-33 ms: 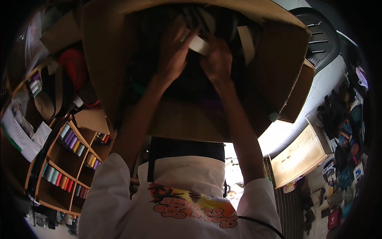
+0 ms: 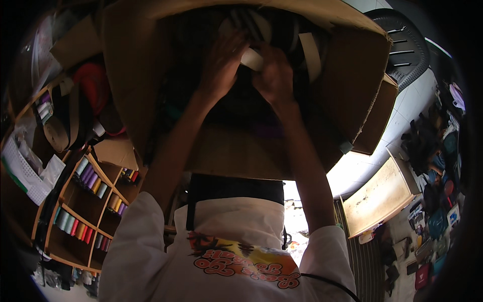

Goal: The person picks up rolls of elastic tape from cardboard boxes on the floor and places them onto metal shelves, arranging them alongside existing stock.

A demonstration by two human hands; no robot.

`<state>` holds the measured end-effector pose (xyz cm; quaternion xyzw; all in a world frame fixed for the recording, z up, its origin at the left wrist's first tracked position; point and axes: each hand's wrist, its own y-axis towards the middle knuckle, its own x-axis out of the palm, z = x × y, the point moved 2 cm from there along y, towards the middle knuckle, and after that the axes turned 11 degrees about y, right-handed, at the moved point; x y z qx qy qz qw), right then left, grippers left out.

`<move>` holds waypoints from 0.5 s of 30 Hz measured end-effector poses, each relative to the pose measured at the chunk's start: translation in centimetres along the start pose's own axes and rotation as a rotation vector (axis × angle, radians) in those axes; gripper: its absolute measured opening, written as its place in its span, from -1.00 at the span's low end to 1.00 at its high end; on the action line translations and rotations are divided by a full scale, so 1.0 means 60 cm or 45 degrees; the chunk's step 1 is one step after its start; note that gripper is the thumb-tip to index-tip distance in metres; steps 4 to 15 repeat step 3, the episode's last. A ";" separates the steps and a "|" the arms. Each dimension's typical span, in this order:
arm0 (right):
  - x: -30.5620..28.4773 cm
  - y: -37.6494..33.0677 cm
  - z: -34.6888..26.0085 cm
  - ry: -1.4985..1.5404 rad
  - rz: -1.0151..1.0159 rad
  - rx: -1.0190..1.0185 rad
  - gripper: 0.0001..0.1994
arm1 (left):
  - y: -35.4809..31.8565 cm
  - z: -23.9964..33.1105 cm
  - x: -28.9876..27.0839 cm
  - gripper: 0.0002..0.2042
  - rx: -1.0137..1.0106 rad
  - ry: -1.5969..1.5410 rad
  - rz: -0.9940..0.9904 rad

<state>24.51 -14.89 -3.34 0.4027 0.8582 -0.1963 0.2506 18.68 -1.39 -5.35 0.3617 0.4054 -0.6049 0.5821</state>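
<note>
Up inside the big open cardboard box [image 2: 151,75], seen from the head camera, the left hand [image 2: 221,68] and right hand [image 2: 274,75] meet just beside each other, fingers curled and clamped together on a pale strip of tape or webbing [image 2: 251,59]. Another pale strip [image 2: 311,53] hangs beside the right hand, while wooden shelves of coloured thread spools [image 2: 83,201] stand well apart at lower left

White short-sleeved T-shirt [image 2: 226,236], loose sleeves ending above the elbows, forearms bare. Printed graphic [image 2: 246,261] across the front in orange, yellow and red with dark outlines. Thin black cable [image 2: 327,282] runs over the right side. No gloves, no watch visible.
</note>
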 end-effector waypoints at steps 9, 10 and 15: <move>-0.007 0.007 0.052 0.483 -0.291 0.402 -0.40 | 0.005 -0.017 0.035 -0.40 -0.003 -0.199 -0.062; -0.007 0.007 0.052 0.483 -0.291 0.402 -0.40 | 0.005 -0.017 0.035 -0.40 -0.003 -0.199 -0.062; -0.007 0.007 0.052 0.483 -0.291 0.402 -0.40 | 0.005 -0.017 0.035 -0.40 -0.003 -0.199 -0.062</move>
